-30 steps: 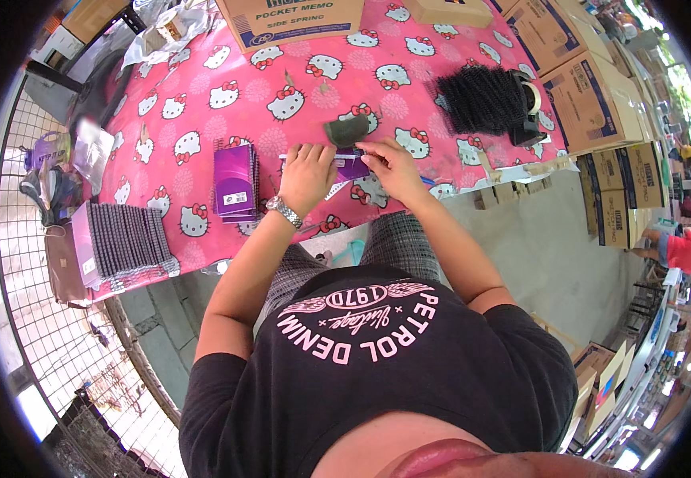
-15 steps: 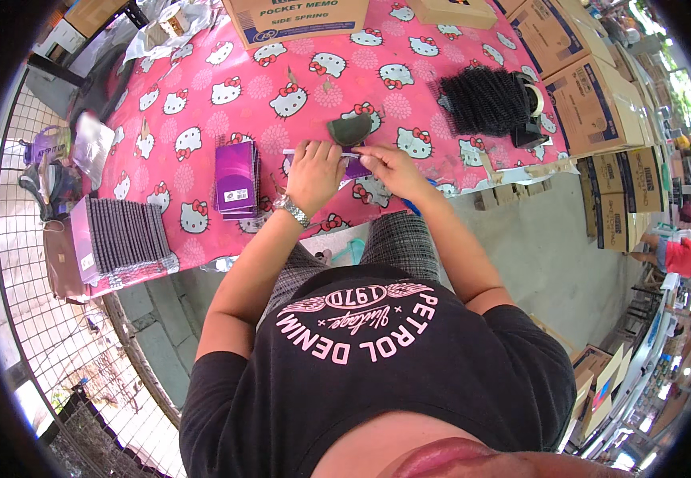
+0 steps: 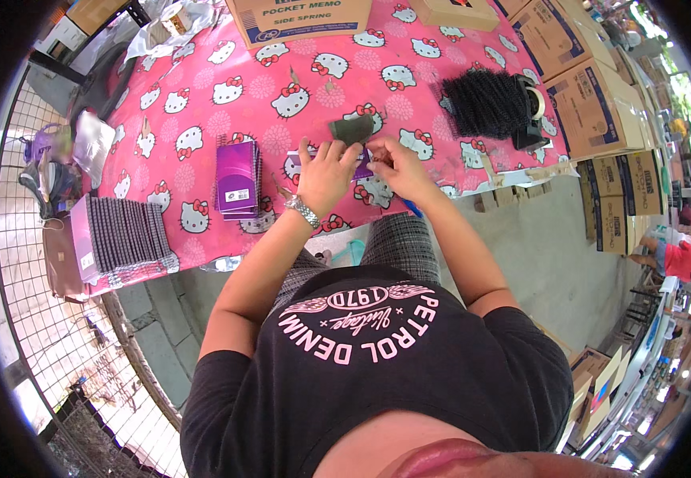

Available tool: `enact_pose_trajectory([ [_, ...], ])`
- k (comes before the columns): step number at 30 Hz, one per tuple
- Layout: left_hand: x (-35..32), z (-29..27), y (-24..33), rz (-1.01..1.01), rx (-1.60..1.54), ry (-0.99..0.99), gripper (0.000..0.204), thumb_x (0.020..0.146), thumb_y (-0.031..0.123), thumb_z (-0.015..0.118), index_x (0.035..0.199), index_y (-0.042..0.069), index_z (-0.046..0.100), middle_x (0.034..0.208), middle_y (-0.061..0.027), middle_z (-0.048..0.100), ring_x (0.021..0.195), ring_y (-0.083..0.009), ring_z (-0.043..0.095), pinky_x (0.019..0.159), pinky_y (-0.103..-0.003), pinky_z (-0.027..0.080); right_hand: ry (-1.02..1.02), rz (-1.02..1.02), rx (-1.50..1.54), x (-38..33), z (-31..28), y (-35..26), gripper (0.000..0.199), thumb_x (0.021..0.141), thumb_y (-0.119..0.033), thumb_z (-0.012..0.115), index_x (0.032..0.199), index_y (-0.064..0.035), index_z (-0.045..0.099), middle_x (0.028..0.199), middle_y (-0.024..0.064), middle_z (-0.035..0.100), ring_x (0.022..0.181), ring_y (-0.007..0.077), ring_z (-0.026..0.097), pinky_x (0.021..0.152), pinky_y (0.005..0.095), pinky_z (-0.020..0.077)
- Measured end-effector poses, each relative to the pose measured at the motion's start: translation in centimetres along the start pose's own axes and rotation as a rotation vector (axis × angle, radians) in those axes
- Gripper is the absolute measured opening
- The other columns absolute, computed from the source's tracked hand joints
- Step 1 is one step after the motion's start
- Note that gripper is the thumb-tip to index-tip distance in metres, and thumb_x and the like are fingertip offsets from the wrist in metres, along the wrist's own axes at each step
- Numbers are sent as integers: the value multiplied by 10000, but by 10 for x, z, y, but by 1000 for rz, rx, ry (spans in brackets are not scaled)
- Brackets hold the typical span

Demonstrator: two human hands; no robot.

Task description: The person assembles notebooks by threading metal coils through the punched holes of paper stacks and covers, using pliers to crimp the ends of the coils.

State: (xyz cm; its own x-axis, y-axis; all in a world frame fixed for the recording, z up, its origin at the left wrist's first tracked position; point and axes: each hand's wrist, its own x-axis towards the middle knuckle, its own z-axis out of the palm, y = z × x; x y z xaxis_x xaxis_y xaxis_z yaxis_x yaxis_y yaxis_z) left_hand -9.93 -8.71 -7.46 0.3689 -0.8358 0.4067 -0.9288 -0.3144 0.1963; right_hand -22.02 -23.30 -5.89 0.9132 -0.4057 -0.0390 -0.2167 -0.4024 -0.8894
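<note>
A: Right at the centre, a purple notebook (image 3: 365, 166), lying at the near side of the table, mostly covered by the person's two hands.

B: And the left hand (image 3: 328, 174) is over the top of it, palm down, fingers stretched forward and a little apart! Is it pinching anything?

A: Can't tell; the thumb and the undersides of the fingers are out of sight. There's a silver watch (image 3: 306, 213) on that wrist.

B: Over to the right hand (image 3: 397, 167), at the notebook's right end: fingers bent, thumb turned in toward them. Whether they grip the edge, I can't tell either.

A: Just beyond the fingertips sits a dark green half-round piece (image 3: 352, 129), close to the left hand's fingers.

B: Swing left, and there's a small pile of purple notebooks (image 3: 238, 179), spirals along its right side!

A: Further left, by the corner, a taller stack of notebooks (image 3: 126, 239), its dark spiral edges showing.

B: Now the right side: a heap of black spirals (image 3: 485, 106), and just beside it a tape dispenser (image 3: 530, 119) with a pale roll.

A: All of that on a pink patterned tablecloth (image 3: 266, 88). At the far side stands a cardboard box (image 3: 302, 22).

B: And past the right edge, stacked cartons (image 3: 588, 107), brown with dark blue bands!
</note>
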Motion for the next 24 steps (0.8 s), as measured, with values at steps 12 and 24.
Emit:
enact_pose_trajectory([
  [12,-13,4,-7,27,-48,-112,244,872,319,612,1074,182,605,981,-14,559,1057,-209,543,1014,-716,217,-99,37,-622,70,-6,-12,585,859,-505,617,1178,-16,570,1114,211,593,1037,367,590,885,453,484],
  [24,-20,-2,-17,-94,-106,30,373,735,423,753,930,125,641,1013,-41,558,1026,-257,516,884,-507,362,-621,115,765,42,-38,8,518,732,-169,638,1190,73,617,1185,158,652,1065,206,620,1005,332,423],
])
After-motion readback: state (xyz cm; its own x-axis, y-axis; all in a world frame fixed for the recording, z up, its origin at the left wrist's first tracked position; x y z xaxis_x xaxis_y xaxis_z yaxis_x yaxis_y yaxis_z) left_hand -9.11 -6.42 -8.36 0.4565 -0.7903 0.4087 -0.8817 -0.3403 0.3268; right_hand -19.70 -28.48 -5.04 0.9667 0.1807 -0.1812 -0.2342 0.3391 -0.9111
